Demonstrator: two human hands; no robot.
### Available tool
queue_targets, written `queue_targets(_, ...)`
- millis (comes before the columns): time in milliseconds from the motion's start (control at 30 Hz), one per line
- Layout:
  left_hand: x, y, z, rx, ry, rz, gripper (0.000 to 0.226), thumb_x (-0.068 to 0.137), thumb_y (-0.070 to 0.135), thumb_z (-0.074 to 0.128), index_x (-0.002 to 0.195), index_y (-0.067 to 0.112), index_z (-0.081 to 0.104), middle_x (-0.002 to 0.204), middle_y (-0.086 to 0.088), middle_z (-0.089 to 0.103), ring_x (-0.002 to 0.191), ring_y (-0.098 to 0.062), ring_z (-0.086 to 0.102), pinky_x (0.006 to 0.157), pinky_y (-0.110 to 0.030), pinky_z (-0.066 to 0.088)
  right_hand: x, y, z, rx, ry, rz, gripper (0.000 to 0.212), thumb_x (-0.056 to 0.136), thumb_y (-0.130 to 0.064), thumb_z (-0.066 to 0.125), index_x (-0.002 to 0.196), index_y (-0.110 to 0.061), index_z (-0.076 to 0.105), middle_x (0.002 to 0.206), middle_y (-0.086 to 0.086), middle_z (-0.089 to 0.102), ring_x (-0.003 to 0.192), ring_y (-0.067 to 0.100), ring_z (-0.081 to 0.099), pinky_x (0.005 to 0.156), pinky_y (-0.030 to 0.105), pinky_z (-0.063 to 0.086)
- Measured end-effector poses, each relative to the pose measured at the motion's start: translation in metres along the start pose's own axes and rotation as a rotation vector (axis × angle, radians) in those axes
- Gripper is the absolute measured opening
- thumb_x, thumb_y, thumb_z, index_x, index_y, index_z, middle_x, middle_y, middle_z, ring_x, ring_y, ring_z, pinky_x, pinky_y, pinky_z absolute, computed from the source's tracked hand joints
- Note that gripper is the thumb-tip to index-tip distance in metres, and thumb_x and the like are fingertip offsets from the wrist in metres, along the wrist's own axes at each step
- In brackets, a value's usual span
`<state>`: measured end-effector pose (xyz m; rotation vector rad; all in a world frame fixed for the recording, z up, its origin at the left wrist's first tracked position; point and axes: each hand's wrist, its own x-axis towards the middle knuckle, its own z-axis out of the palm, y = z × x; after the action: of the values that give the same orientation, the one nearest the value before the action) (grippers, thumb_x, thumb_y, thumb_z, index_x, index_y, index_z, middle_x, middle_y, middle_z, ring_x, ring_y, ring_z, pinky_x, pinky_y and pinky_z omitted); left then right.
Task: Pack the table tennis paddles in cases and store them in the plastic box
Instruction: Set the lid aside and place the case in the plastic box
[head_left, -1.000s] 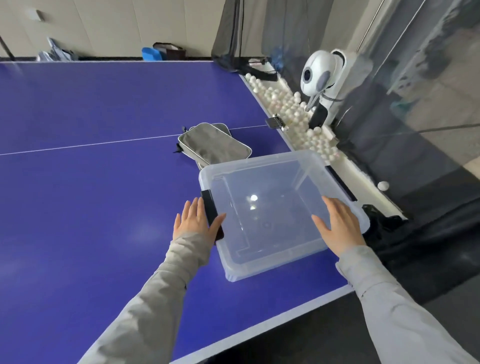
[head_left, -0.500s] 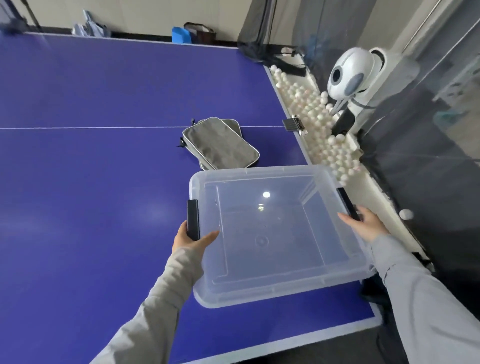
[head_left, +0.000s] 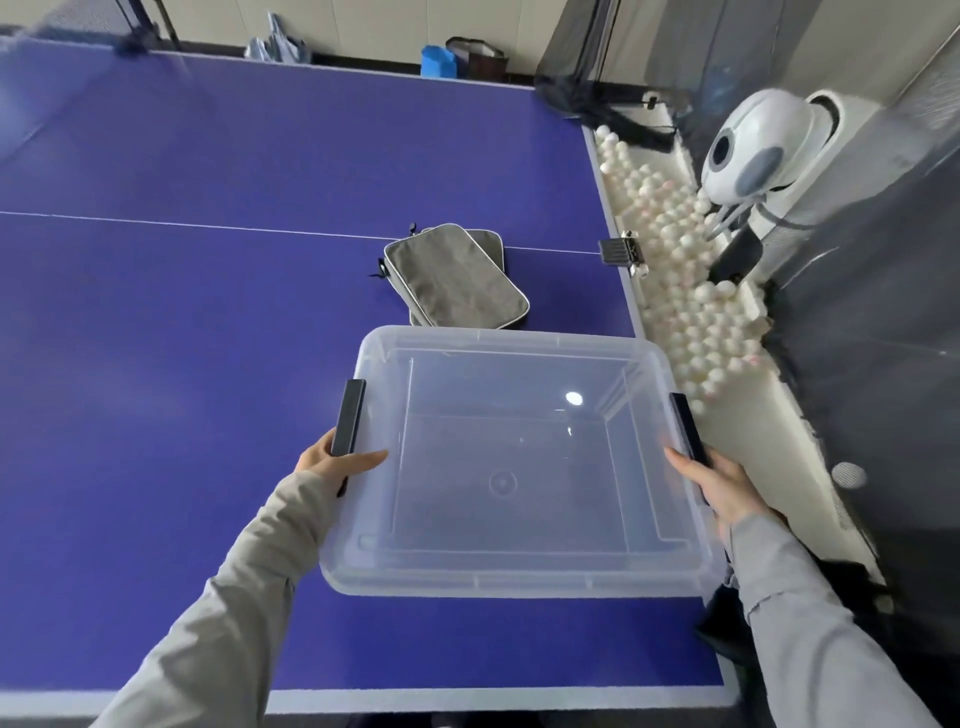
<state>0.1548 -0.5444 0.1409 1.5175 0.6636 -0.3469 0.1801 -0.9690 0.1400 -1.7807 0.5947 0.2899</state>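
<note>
Head view shows both hands apart, one on each side of the clear rectangular plastic box (head_left: 519, 582) at lower centre of the frame: the left hand (head_left: 332, 462) grips the left rim beside a black latch (head_left: 349, 415) with its thumb hooked over the edge, and the right hand (head_left: 722, 483) grips the right rim by the other black latch (head_left: 685, 426). Whether the box rests on the blue table tennis table (head_left: 182, 364) or is raised just off it cannot be told. Just beyond the box's far rim, in the middle of the frame, lie the grey fabric zipped paddle cases (head_left: 457, 280), stacked one on the other. No bare paddle shows, so the packing into cases is probably done, though the cases' contents are hidden. The box holds nothing, so storing is all left: both cases must go in. Counted: one box, two latches, two cases, two hands. Along the right of the frame a trough holds white balls (head_left: 670, 249), too many to count, and one white rounded ball machine (head_left: 753, 140) stands at upper right
</note>
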Motion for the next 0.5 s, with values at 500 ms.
queue_targets(500, -0.002, -0.002, -0.011, -0.136, -0.031, -0.043, 0.074, 0.049, 0.021, 0.079, 0.119, 0.007, 0.06, 0.089, -0.011, 0.07, 0.078, -0.032, 0.065, 0.071, -0.04, 0.053, -0.005, 0.001, -0.001, 0.131, -0.046, -0.002, 0.027, 0.08, -0.033, 0.071, 0.106, -0.027, 0.065, 0.105, -0.005, 0.069, 0.09, 0.008, 0.064, 0.071, 0.027, 0.047)
